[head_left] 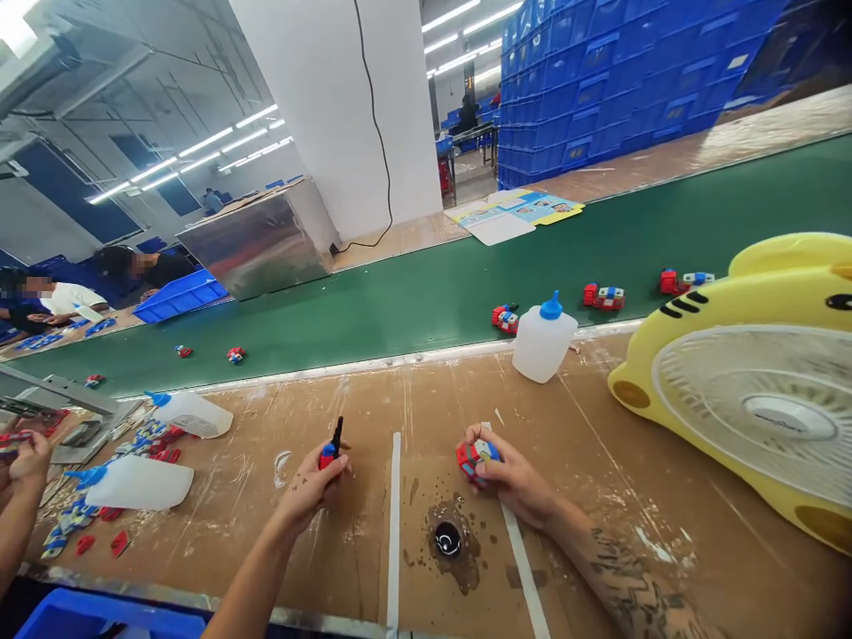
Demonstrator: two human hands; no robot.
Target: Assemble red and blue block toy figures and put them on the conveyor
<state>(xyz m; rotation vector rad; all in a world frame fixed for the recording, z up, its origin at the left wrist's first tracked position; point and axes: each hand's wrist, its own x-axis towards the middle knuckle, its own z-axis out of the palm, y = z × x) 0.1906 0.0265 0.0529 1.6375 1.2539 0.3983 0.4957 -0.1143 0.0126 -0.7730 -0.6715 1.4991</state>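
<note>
Left hand (314, 486) grasps small red-blue piece (326, 456) with black rod sticking up, left of both tape strips (394, 532). Right hand (516, 486) grips red-blue toy vehicle (469, 460) over the table (346, 568), beyond dark round dish (448, 539) ringed by wet spots.

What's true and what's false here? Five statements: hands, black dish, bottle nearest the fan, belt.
1. The right hand holds a red and blue toy. True.
2. The left hand is empty. False: it grips a red, blue and black piece.
3. The black dish sits between two white strips. True.
4. The bottle nearest the fan lies flat. False: the bottle nearest the fan stands upright.
5. Toys lie on the green belt. True.
</note>
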